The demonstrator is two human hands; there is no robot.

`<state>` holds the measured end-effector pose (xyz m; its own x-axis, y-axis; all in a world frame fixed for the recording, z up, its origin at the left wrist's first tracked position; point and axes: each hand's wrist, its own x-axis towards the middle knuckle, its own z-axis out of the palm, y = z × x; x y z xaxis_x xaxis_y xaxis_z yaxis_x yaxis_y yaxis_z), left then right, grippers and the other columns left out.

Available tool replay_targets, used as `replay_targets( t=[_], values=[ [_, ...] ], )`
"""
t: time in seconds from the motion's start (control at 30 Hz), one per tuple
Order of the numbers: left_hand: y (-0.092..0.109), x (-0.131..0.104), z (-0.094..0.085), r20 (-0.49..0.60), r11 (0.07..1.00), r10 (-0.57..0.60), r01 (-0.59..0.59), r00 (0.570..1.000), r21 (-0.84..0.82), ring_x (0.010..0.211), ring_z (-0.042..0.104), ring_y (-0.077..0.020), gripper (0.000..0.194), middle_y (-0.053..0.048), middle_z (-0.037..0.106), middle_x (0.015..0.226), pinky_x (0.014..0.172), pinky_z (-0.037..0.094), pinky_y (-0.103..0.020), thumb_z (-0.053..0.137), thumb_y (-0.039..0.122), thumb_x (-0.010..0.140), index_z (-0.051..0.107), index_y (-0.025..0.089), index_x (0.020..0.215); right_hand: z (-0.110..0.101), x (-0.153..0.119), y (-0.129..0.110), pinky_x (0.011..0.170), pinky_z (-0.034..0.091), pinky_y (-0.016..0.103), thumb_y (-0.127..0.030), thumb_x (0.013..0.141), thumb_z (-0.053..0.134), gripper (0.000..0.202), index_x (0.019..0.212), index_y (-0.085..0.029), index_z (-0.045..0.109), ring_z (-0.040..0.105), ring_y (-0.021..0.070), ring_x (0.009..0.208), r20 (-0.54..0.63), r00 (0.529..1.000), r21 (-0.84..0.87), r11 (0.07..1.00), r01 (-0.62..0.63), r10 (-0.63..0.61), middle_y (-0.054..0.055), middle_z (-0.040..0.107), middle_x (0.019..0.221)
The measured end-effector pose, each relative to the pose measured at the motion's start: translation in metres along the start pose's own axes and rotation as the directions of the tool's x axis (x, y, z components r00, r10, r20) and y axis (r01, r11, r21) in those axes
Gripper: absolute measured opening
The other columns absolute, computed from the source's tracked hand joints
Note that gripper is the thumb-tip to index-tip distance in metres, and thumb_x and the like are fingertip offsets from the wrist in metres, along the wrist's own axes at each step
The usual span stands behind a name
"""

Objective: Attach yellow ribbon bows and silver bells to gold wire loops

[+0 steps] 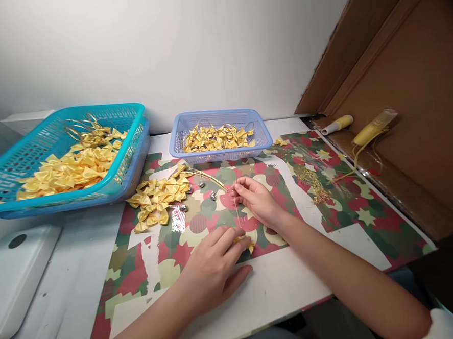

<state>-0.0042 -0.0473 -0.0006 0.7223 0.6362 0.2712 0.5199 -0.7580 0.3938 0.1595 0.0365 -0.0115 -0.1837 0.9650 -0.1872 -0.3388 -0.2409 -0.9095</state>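
My left hand (220,262) lies low over the table with its fingers bent onto a yellow ribbon bow (250,246), which they mostly hide. Its thumb sticks out below, apart from the bow. Pinched between the fingers of my right hand (255,198) is a thin thread (237,214), running taut down toward the bow; whether a needle is also there is too small to tell. Just left of those fingertips ends a gold headband hoop (211,178). Several small silver bells (213,196) lie nearby, beside a heap of yellow bows (155,197).
A turquoise basket (133,144) of bows stands at left, stacked in a blue one. Behind the hands is a periwinkle basket (221,155) with bows and hoops. Loose gold threads (315,184), yellow thread spools (373,128) and a cardboard wall (406,102) are at right; a white device (22,279) sits left.
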Motion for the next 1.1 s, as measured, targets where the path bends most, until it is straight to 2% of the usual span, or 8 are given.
replay_targets(
  t=[0.27,0.53,0.63,0.73,0.8,0.9,1.0,1.1],
  values=[
    [0.006,-0.002,0.006,0.04,1.0,-0.004,0.005,0.999,-0.016,0.088,0.057,-0.0249,0.037,-0.013,0.06,0.101,0.072,0.054,-0.037,0.054,0.019,0.087,0.054,0.012,0.123,-0.002,0.004,-0.001,0.058,0.042,0.022,-0.048,0.065,0.076,0.036,0.072,-0.02,0.054,0.049,0.0076,0.058,-0.066,0.996,0.008,0.998,0.055,-0.054,-0.006,0.054,0.062],
    [0.007,-0.003,0.006,0.002,0.999,-0.036,0.036,0.999,-0.029,0.093,0.059,-0.024,0.036,-0.015,0.054,0.116,0.075,0.054,-0.036,0.051,0.017,0.088,0.054,0.017,0.124,-0.003,0.004,-0.004,0.062,0.047,0.024,-0.042,0.068,0.074,0.028,0.072,-0.019,0.058,0.053,0.008,0.059,-0.085,0.995,-0.08,0.995,0.053,-0.06,-0.005,0.058,0.064],
    [0.006,-0.005,0.008,-0.001,0.999,-0.04,0.04,0.999,-0.022,0.093,0.059,-0.0245,0.035,-0.015,0.054,0.116,0.074,0.053,-0.036,0.05,0.017,0.088,0.055,0.019,0.123,-0.002,0.001,-0.004,0.068,0.051,0.028,-0.037,0.072,0.072,0.022,0.08,-0.019,0.062,0.058,0.0102,0.064,-0.073,0.996,-0.165,0.986,0.038,-0.05,-0.002,0.062,0.07],
    [0.004,-0.007,0.009,-0.014,0.998,-0.041,0.04,0.999,-0.055,0.09,0.059,-0.0227,0.035,-0.014,0.055,0.112,0.072,0.053,-0.034,0.049,0.012,0.088,0.055,0.019,0.121,-0.002,-0.006,-0.007,0.076,0.053,0.032,-0.03,0.077,0.067,0.024,0.099,-0.021,0.064,0.063,0.0149,0.083,-0.063,0.99,-0.334,0.937,0.099,-0.126,0.005,0.066,0.097],
    [0.003,-0.008,0.009,-0.036,0.992,-0.056,0.052,0.998,-0.118,0.09,0.059,-0.0205,0.033,-0.012,0.056,0.108,0.072,0.052,-0.03,0.048,0.009,0.087,0.055,0.019,0.117,-0.004,-0.011,-0.013,0.082,0.052,0.034,-0.025,0.081,0.063,0.03,0.11,-0.023,0.062,0.06,0.0189,0.101,-0.003,0.965,-0.517,0.827,0.222,-0.261,0.008,0.06,0.119],
    [0.002,-0.007,0.007,-0.072,0.965,-0.142,0.122,0.987,-0.232,0.089,0.059,-0.0168,0.024,-0.009,0.057,0.103,0.071,0.051,-0.025,0.048,0.008,0.088,0.053,0.019,0.108,-0.015,-0.018,-0.026,0.094,0.045,0.041,-0.021,0.084,0.058,0.028,0.112,-0.023,0.061,0.053,0.0249,0.114,0.149,0.887,-0.825,0.439,0.355,-0.437,0.009,0.057,0.122],
    [0.001,-0.005,0.003,-0.098,0.936,-0.22,0.182,0.97,-0.301,0.084,0.06,-0.0153,0.015,-0.006,0.06,0.096,0.07,0.05,-0.024,0.051,0.011,0.088,0.052,0.02,0.1,-0.029,-0.019,-0.033,0.09,0.043,0.048,-0.03,0.077,0.069,0.028,0.103,-0.021,0.062,0.052,0.0321,0.106,0.097,0.913,-0.98,0.123,0.158,-0.396,0.011,0.059,0.108],
    [-0.001,-0.002,0.002,-0.115,0.921,-0.266,0.217,0.957,-0.323,0.076,0.06,-0.0147,0.011,-0.003,0.063,0.084,0.066,0.049,-0.025,0.05,0.012,0.088,0.053,0.021,0.095,-0.037,-0.018,-0.03,0.081,0.045,0.045,-0.032,0.079,0.066,0.019,0.094,-0.02,0.061,0.052,0.0314,0.098,0.047,0.955,-0.998,0.016,0.054,-0.294,0.011,0.059,0.101]
  ],
)
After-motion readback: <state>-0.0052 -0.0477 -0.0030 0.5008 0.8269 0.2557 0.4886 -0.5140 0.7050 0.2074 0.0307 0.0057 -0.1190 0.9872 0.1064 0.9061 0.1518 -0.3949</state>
